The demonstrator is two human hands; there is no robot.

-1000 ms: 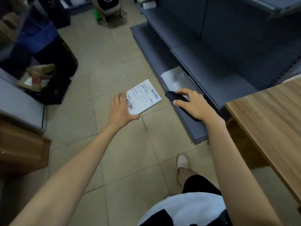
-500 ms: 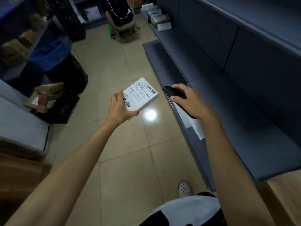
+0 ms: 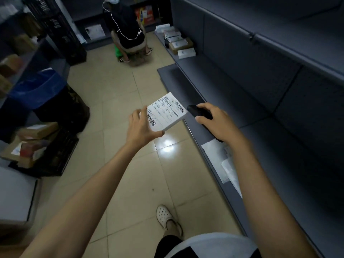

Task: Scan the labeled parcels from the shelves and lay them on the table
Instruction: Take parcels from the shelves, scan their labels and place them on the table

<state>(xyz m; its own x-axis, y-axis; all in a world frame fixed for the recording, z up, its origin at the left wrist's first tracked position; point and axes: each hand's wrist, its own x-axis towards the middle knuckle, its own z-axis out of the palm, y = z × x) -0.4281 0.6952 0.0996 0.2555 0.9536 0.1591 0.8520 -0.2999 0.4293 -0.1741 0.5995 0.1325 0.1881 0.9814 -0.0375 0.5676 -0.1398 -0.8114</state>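
On the lower shelf (image 3: pixel 279 183), flat bags (image 3: pixel 216 151), boxed parcels (image 3: pixel 179 44); beyond, a person (image 3: pixel 128 32).

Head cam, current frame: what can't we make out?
Head view:
- Black handheld scanner: mostly covered by right hand; trigger hidden.
- Flat white labelled parcel in left hand: print too small.
- White plastic mailer on grey shelf: partly behind right forearm.
- Brown cardboard boxes, left edge: blurred.

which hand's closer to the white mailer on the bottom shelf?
Right. The right hand, gripping the scanner, is over the bottom shelf just beyond the mailer; the left hand, holding the labeled parcel, is out over the floor tiles.
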